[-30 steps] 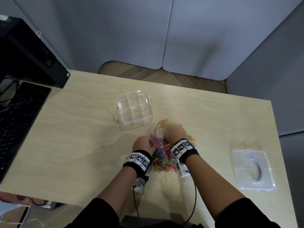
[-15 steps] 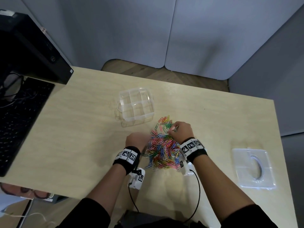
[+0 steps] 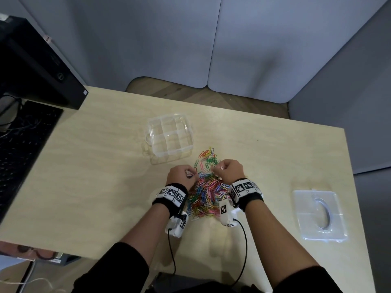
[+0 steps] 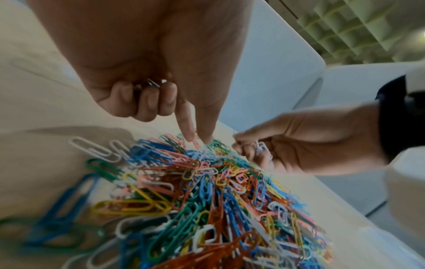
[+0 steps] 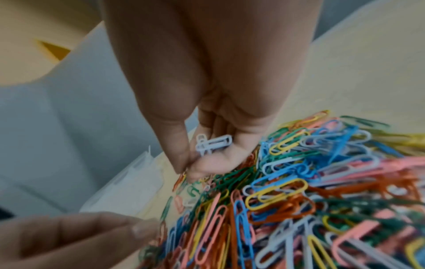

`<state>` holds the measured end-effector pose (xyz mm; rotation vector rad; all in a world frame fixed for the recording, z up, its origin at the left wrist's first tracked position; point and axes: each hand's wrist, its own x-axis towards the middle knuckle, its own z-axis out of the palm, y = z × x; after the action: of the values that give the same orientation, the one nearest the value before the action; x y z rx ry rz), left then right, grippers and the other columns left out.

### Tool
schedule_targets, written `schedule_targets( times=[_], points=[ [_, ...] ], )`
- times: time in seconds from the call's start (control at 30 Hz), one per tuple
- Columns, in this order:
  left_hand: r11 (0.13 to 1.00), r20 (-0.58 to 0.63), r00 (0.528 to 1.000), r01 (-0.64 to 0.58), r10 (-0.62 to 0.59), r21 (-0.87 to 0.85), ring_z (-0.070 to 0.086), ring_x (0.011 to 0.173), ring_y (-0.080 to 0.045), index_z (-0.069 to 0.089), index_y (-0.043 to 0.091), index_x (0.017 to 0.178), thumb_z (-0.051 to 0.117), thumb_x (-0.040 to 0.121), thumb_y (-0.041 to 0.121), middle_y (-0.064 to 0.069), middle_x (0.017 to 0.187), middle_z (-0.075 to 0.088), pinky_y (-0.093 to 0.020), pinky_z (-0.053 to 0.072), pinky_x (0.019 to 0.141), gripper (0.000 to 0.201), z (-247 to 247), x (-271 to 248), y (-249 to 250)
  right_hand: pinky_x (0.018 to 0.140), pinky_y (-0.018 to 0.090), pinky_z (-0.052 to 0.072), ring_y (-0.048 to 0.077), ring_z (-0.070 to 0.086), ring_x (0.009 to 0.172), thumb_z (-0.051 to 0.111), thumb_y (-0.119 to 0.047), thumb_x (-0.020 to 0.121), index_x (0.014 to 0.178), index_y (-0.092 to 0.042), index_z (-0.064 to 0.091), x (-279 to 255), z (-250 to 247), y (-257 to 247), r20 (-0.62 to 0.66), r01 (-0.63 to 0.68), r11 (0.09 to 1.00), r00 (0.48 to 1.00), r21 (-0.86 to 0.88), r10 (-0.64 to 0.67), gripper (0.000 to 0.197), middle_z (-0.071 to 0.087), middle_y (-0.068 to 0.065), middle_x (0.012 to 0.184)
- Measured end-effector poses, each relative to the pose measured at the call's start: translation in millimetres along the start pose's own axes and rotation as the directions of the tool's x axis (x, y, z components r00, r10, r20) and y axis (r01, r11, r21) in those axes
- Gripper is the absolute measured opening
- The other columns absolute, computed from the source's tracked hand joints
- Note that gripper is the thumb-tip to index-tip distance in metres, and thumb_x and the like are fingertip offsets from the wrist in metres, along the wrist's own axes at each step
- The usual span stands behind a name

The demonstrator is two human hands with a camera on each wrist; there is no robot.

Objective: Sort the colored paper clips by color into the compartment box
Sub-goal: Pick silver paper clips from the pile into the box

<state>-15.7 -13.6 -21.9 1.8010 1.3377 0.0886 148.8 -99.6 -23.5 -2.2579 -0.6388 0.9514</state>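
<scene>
A heap of mixed coloured paper clips [image 3: 206,193] lies on the table just in front of the clear compartment box [image 3: 170,136], whose cells look bare. My left hand [image 4: 198,141] holds dark clips [image 4: 152,83] under its three curled fingers, while its index finger and thumb reach down into the heap's far edge. My right hand [image 5: 187,170] keeps white clips [image 5: 212,144] tucked in its curled fingers, and its thumb and forefinger pinch at the heap's far edge. In the head view the left hand [image 3: 191,174] and the right hand [image 3: 218,169] sit side by side.
The box's clear lid [image 3: 317,214] lies flat at the right of the table. A black keyboard [image 3: 23,149] and a dark computer case [image 3: 38,66] stand at the left. Grey partition panels [image 3: 211,39] close the back.
Both hands stay at the far edge of the heap. They have drawn slightly apart, uncovering more of the clips between them. The head view has shifted a little.
</scene>
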Motion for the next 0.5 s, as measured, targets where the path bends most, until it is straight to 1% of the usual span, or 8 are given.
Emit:
schedule_targets(
  times=[0.07,0.13,0.2,0.27,0.3,0.37,0.43,0.5],
  points=[
    [0.994,0.037,0.998,-0.044,0.041,0.098,0.064,0.071,-0.006,0.076,0.021,0.085,0.081,0.076,0.033,0.008,0.082,0.072,-0.021,0.052,0.072,0.016,6,3,8,0.066,0.036,0.06,0.023,0.07,0.067,0.081,-0.02,0.079,0.079,-0.01,0.073,-1,-4,9,0.067,-0.032,0.984,0.998,0.176,0.02,0.014,0.072,0.011,0.071],
    [0.984,0.053,0.997,-0.058,0.05,0.169,0.067,0.075,-0.011,0.076,0.021,0.085,0.08,0.078,0.033,0.007,0.084,0.074,-0.023,0.054,0.074,0.015,11,6,12,0.076,0.042,0.061,0.025,0.071,0.073,0.078,-0.013,0.082,0.094,-0.014,0.073,-2,-5,12,0.135,-0.065,0.957,0.99,0.283,0.027,0.013,0.073,0.02,0.086],
    [0.984,0.045,0.998,-0.049,0.042,0.171,0.067,0.075,-0.013,0.077,0.019,0.085,0.077,0.082,0.029,0.004,0.085,0.074,-0.024,0.054,0.075,0.011,14,7,12,0.075,0.035,0.06,0.022,0.068,0.078,0.066,-0.005,0.089,0.106,-0.011,0.071,-2,-6,9,0.238,-0.112,0.921,0.971,0.373,0.022,0.018,0.071,0.019,0.096],
    [0.989,0.038,0.998,-0.053,0.048,0.138,0.063,0.075,-0.014,0.076,0.017,0.089,0.073,0.085,0.026,0.004,0.084,0.072,-0.022,0.05,0.073,0.01,14,4,9,0.07,0.027,0.056,0.02,0.065,0.079,0.06,-0.008,0.094,0.098,-0.007,0.072,-1,-5,5,0.295,-0.138,0.898,0.956,0.417,0.01,0.013,0.07,0.011,0.094],
    [0.992,0.035,0.998,-0.054,0.05,0.112,0.062,0.075,-0.015,0.076,0.017,0.089,0.072,0.086,0.026,0.003,0.083,0.07,-0.022,0.048,0.072,0.01,12,3,7,0.068,0.026,0.055,0.019,0.064,0.077,0.061,-0.015,0.094,0.091,-0.007,0.072,2,-3,4,0.271,-0.104,0.919,0.963,0.38,-0.003,0.013,0.071,0.007,0.091],
    [0.999,0.027,0.999,-0.029,0.028,0.044,0.061,0.076,-0.016,0.073,0.016,0.089,0.067,0.089,0.026,0.002,0.082,0.068,-0.024,0.048,0.071,0.012,7,3,2,0.064,0.026,0.054,0.016,0.065,0.07,0.07,-0.028,0.087,0.083,-0.014,0.075,7,2,2,0.154,0.074,0.991,0.984,0.11,-0.091,0.015,0.073,-0.001,0.081],
    [1.0,0.034,0.999,0.02,-0.02,-0.013,0.055,0.074,-0.019,0.067,0.01,0.086,0.056,0.095,0.024,-0.002,0.078,0.062,-0.027,0.042,0.065,0.02,1,4,-6,0.058,0.025,0.053,0.014,0.063,0.065,0.075,-0.028,0.082,0.079,-0.015,0.075,13,10,-2,0.101,0.2,0.966,0.977,-0.166,-0.185,0.013,0.072,-0.003,0.076],
    [0.998,0.027,0.999,0.041,-0.04,-0.054,0.049,0.068,-0.022,0.057,0.005,0.079,0.048,0.099,0.024,-0.007,0.072,0.056,-0.029,0.034,0.058,0.029,-8,6,-15,0.058,0.024,0.05,0.013,0.064,0.068,0.077,-0.022,0.081,0.075,-0.01,0.073,19,17,-5,0.132,0.234,0.925,0.97,-0.3,-0.202,0.013,0.07,-0.004,0.079]
  ],
)
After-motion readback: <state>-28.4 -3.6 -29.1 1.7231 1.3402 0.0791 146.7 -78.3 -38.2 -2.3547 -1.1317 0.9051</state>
